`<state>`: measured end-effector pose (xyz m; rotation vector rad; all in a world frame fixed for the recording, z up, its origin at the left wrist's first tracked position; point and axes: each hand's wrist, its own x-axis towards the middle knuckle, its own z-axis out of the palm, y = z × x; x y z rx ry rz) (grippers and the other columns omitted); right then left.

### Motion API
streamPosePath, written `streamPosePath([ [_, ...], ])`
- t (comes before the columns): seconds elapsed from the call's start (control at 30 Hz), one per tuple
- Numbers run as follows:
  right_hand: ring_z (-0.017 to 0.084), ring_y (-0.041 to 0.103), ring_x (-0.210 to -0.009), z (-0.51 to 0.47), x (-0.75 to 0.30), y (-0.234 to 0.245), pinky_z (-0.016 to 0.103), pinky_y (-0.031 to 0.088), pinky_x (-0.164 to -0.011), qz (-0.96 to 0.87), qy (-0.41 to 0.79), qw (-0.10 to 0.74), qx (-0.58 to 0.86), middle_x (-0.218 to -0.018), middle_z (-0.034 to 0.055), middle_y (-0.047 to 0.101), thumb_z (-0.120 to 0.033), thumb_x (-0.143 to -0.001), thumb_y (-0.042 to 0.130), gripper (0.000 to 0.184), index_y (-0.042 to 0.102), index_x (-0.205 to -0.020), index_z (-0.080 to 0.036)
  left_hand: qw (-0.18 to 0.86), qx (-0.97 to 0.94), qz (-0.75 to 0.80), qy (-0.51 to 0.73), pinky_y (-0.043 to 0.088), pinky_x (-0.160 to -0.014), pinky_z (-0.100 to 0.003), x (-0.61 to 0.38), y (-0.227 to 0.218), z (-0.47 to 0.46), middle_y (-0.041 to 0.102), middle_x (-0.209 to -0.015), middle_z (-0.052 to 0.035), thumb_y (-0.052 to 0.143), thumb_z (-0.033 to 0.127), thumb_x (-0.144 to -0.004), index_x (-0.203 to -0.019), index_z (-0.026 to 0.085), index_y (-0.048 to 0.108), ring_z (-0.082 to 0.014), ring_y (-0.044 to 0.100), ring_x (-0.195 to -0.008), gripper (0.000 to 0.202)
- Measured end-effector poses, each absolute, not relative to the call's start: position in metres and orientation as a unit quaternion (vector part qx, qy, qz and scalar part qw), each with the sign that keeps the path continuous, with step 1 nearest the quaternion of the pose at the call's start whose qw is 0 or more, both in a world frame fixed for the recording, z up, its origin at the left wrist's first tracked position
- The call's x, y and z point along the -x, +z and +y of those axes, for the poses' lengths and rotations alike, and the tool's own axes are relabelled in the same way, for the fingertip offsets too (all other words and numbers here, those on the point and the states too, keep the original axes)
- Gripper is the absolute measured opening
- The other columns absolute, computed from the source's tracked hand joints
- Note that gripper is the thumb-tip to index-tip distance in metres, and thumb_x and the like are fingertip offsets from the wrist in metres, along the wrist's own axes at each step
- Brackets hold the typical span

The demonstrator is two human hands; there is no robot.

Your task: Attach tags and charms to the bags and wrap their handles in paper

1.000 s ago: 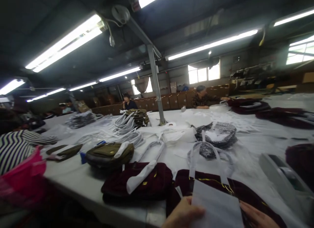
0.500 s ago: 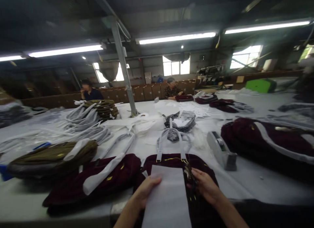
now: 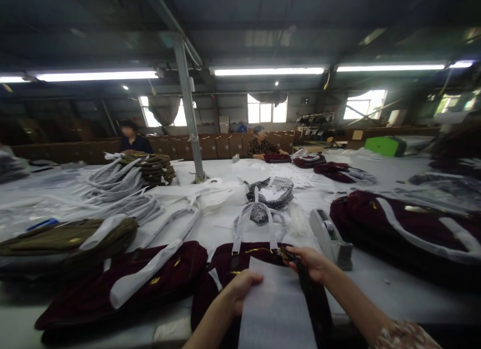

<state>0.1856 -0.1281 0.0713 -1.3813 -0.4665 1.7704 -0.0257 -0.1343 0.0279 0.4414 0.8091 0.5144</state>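
A maroon bag [image 3: 220, 261] with white-wrapped handles [image 3: 272, 228] lies on the table right in front of me. My left hand [image 3: 238, 291] is closed on a white sheet of paper [image 3: 276, 309], thumb on top, and the sheet covers much of the bag's front. To the right of the sheet, my right hand [image 3: 310, 261] grips a dark strap [image 3: 313, 301] near its end. A brassy metal fitting [image 3: 284, 253] shows at its fingertips, close to the bag's top edge. The strap hangs down along the paper's right side.
Left are another maroon bag [image 3: 131, 279] and an olive bag [image 3: 56, 238]. A grey tape dispenser [image 3: 332, 238] stands right, by more maroon bags [image 3: 409, 223]. A black-and-white patterned bag [image 3: 280, 191] lies ahead. A metal post [image 3: 190, 113] rises beyond; two people sit across the table.
My right hand has risen a little with the strap's fitting, and more of the strap shows. The paper has shifted right across the bag with my left hand. The view has turned slightly.
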Motion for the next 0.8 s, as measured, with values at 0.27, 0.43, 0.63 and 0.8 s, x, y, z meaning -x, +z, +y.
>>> streamPosePath([
  [0.27, 0.010, 0.061, -0.050, -0.122, -0.176, 0.082, 0.015, 0.051, -0.047, -0.240, 0.691, 0.393, 0.558, -0.065, 0.0058, 0.065, -0.019, -0.079, 0.060, 0.009, 0.060, -0.077, -0.010, 0.887, -0.180, 0.334, 0.264, 0.050, -0.074, -0.038, -0.017, 0.012, -0.118, 0.070, -0.076, -0.0127, 0.047, 0.014, -0.070, -0.099, 0.006, 0.057, -0.0256, 0.066, -0.069, 0.032],
  [0.43, 0.011, 0.060, -0.054, -0.145, -0.164, 0.071, 0.016, 0.049, -0.043, -0.275, 0.672, 0.396, 0.562, -0.070, 0.0070, 0.065, -0.018, -0.075, 0.062, 0.011, 0.062, -0.080, -0.009, 0.908, -0.166, 0.287, 0.257, 0.048, -0.076, -0.036, -0.015, 0.010, -0.122, 0.069, -0.078, -0.0154, 0.046, 0.018, -0.072, -0.098, 0.003, 0.058, -0.0264, 0.066, -0.074, 0.032],
  [0.63, 0.014, 0.059, -0.057, -0.166, -0.154, 0.044, 0.020, 0.048, -0.040, -0.365, 0.588, 0.439, 0.573, -0.072, 0.0049, 0.065, -0.029, -0.069, 0.067, 0.029, 0.064, -0.094, -0.014, 0.925, -0.172, 0.252, 0.227, 0.048, -0.073, -0.036, -0.011, 0.016, -0.126, 0.069, -0.079, -0.0163, 0.050, 0.021, -0.072, -0.095, 0.003, 0.060, -0.0273, 0.065, -0.073, 0.031],
  [0.8, 0.014, 0.058, -0.045, -0.163, -0.153, 0.031, 0.022, 0.046, -0.036, -0.418, 0.513, 0.447, 0.602, -0.058, 0.0007, 0.060, -0.032, -0.069, 0.066, 0.039, 0.060, -0.102, -0.012, 0.916, -0.197, 0.268, 0.223, 0.048, -0.062, -0.035, -0.018, 0.018, -0.122, 0.067, -0.067, -0.0141, 0.053, 0.028, -0.076, -0.091, 0.004, 0.062, -0.0239, 0.062, -0.055, 0.029],
])
